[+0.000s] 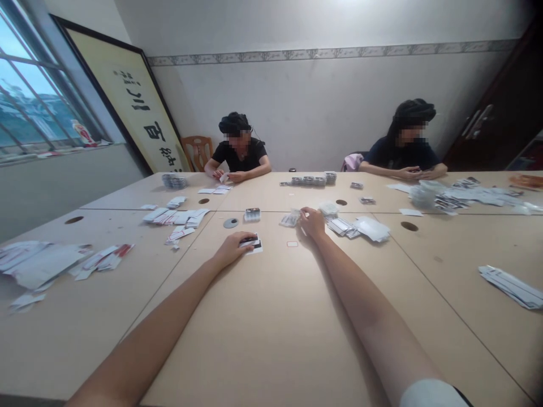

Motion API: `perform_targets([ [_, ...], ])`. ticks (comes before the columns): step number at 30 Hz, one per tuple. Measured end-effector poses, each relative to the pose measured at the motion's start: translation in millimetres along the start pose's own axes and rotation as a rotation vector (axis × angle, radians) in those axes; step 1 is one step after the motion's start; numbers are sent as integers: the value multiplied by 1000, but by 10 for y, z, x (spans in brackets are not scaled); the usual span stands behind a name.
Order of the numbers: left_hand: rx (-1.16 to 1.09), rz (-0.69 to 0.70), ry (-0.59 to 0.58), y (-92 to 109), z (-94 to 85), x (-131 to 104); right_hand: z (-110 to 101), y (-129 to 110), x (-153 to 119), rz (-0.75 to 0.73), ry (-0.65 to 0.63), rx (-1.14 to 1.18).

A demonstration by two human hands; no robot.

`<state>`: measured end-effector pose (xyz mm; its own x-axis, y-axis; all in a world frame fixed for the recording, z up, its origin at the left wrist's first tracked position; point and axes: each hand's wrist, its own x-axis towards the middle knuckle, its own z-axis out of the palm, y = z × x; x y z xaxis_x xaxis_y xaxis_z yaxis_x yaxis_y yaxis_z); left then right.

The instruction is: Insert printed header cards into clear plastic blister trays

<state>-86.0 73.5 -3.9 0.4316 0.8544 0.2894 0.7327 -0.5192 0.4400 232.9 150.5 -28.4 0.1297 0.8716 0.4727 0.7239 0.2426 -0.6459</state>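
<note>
My left hand [232, 249] rests on the table, its fingers closed over the edge of a black-and-white card [258, 246]. Part of that card is hidden under the fingers. Farther to the right, my right hand [313, 225] has bent fingers pinching the edge of a small clear plastic packet [289, 220], which lies almost flat. Between my hands and a little nearer is a small white label with a reddish border [292, 244]. A short stack of small packs [252, 214] stands beyond my left hand, beside a grey round disc [231, 223].
Clear bags [371, 228] and paper strips [341, 226] lie right of my right hand. Torn white papers [176, 217] spread at left. Across the table [263, 316] sit two people, one holding a small white paper [223, 177]. Stacked packs [313, 181] line the far side.
</note>
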Motion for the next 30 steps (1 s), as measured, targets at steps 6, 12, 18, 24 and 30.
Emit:
perform_targets([
  [6, 65, -10, 52, 82, 28, -14, 16, 10, 3, -5, 3, 8],
  [12, 142, -5, 121, 149, 49, -22, 39, 25, 5, 2, 6, 30],
  [18, 162, 32, 7, 203, 60, -39, 26, 19, 18, 41, 48, 108],
  [24, 221, -69, 65, 165, 97, -15, 3, 39, 50, 170, 171, 263],
  [30, 282, -60, 183, 227, 118, -17, -4, 95, 48, 285, 168, 469],
])
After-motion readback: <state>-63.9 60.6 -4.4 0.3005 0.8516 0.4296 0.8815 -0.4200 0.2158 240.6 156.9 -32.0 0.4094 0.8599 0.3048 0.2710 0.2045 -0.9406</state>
